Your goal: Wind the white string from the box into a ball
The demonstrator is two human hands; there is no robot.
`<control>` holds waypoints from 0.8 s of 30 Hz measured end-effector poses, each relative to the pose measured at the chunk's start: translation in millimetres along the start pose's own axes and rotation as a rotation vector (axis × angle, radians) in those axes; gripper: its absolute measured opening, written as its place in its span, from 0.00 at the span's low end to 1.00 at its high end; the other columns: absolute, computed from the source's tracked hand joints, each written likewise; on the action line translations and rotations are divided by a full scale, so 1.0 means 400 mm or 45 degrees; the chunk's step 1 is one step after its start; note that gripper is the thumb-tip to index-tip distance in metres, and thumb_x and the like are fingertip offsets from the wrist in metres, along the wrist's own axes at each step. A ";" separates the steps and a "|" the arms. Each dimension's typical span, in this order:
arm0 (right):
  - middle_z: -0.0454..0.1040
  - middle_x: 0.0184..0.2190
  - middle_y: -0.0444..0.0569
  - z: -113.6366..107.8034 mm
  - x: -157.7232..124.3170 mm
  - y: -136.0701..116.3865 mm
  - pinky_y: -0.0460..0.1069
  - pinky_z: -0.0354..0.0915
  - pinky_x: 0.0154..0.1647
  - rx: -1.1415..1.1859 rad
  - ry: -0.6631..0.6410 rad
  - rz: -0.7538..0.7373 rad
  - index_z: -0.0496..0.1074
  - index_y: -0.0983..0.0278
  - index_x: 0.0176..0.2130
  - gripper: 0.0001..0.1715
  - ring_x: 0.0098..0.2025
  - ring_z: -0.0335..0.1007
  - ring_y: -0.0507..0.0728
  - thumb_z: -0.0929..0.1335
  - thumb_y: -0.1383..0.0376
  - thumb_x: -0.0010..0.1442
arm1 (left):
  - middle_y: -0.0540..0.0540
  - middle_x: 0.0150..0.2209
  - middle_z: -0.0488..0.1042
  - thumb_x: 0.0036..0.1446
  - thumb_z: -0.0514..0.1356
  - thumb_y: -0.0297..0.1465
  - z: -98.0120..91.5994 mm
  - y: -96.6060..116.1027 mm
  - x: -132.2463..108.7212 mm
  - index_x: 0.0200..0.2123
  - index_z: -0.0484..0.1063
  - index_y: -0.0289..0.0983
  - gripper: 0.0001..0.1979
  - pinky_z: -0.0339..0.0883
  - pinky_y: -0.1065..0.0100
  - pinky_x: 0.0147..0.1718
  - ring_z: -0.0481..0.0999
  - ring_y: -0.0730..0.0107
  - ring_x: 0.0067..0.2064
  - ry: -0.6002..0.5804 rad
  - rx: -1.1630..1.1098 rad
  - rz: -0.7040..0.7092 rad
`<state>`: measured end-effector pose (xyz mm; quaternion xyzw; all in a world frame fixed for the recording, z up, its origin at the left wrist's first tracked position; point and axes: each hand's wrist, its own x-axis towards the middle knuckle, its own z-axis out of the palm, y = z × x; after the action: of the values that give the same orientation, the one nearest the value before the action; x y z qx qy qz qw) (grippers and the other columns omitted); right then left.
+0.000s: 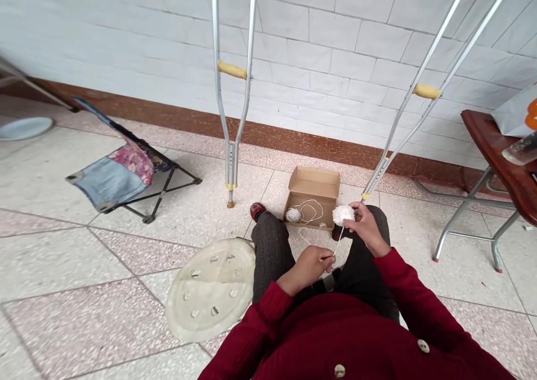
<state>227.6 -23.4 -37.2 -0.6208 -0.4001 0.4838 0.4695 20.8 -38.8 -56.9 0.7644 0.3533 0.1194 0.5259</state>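
Fluffy white yarn ball (343, 215), light and soft enough to squash, sits at center frame, cupped by the left hand (367, 229) beside an open cardboard box (312, 173), while the right hand (308, 267) pinches its thin white strand (338, 243).

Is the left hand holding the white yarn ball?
No, the right hand holds the white yarn ball; the left hand pinches the strand.

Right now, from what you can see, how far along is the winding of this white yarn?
Done: a fluffy white yarn ball has already formed in the right hand. In hand: the left hand pinches a strand running up to that ball. Left: a smaller yarn ball and loose loops lie in the cardboard box, so it looks partway done.
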 end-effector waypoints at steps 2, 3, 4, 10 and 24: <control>0.70 0.30 0.40 0.022 0.012 0.042 0.45 0.62 0.27 -0.244 -0.060 -0.066 0.67 0.62 0.43 0.30 0.29 0.66 0.52 0.75 0.67 0.38 | 0.50 0.22 0.71 0.62 0.53 0.34 -0.030 0.014 -0.016 0.21 0.71 0.36 0.18 0.58 0.71 0.32 0.69 0.72 0.28 0.048 0.099 0.051; 0.70 0.29 0.40 0.034 0.007 0.062 0.45 0.62 0.28 -0.293 -0.154 -0.057 0.68 0.62 0.42 0.29 0.30 0.66 0.52 0.74 0.69 0.37 | 0.50 0.23 0.72 0.63 0.53 0.34 -0.051 0.021 -0.020 0.22 0.71 0.36 0.18 0.58 0.71 0.34 0.70 0.70 0.29 0.108 0.164 0.077; 0.69 0.29 0.40 0.046 -0.003 0.080 0.45 0.62 0.28 -0.283 -0.274 -0.007 0.68 0.62 0.42 0.28 0.29 0.65 0.51 0.74 0.70 0.37 | 0.49 0.24 0.72 0.63 0.53 0.34 -0.074 0.026 -0.021 0.23 0.71 0.36 0.17 0.59 0.70 0.36 0.70 0.69 0.31 0.173 0.226 0.107; 0.72 0.32 0.43 0.058 -0.113 0.068 0.45 0.64 0.25 0.347 -0.735 0.417 0.69 0.62 0.47 0.28 0.27 0.67 0.50 0.73 0.69 0.44 | 0.49 0.25 0.71 0.63 0.53 0.36 -0.142 0.007 0.025 0.24 0.72 0.36 0.17 0.60 0.70 0.37 0.69 0.69 0.31 0.249 0.160 0.128; 0.69 0.30 0.40 0.029 0.023 0.026 0.46 0.62 0.27 -0.290 -0.031 -0.063 0.66 0.61 0.42 0.27 0.29 0.65 0.52 0.73 0.67 0.40 | 0.50 0.23 0.71 0.63 0.53 0.34 -0.053 0.027 -0.013 0.21 0.70 0.36 0.19 0.58 0.71 0.32 0.69 0.71 0.28 0.069 0.141 0.045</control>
<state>218.6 -15.0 -50.4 -0.6540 -0.4734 0.4311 0.4030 10.0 -29.1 -37.5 0.7950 0.3598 0.1295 0.4709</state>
